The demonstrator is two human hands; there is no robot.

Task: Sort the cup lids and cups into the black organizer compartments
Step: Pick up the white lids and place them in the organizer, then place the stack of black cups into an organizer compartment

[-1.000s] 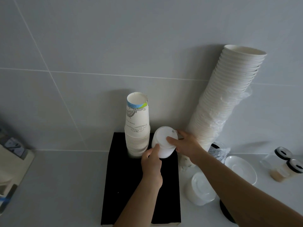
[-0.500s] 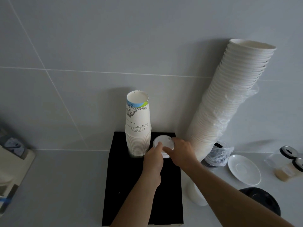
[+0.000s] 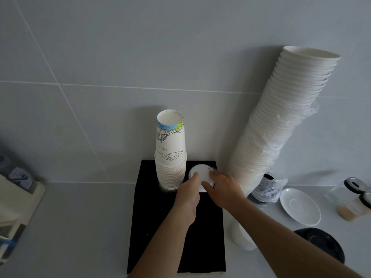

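The black organizer [image 3: 152, 223] stands against the wall. A stack of printed paper cups [image 3: 170, 155] rises upside down from its back-left compartment. Beside it, in the back-right compartment, sits a stack of white lids [image 3: 201, 173], only the top showing above the black surface. My left hand [image 3: 187, 194] grips the lids' left edge and my right hand [image 3: 222, 189] holds their right and front edge. A second pile of white lids [image 3: 241, 237] lies on the counter right of the organizer, partly hidden by my right arm.
A tall leaning stack of white bowls [image 3: 281, 125] in loose plastic wrap rests against the wall on the right. Beside it are a white saucer [image 3: 300, 206], black lids [image 3: 323, 243] and two glass jars [image 3: 353, 199]. An appliance [image 3: 16, 197] sits at the left edge.
Both hands have lowered the stack of white lids from a tilted position above the organizer down into the back-right compartment. The view has shifted a little left.
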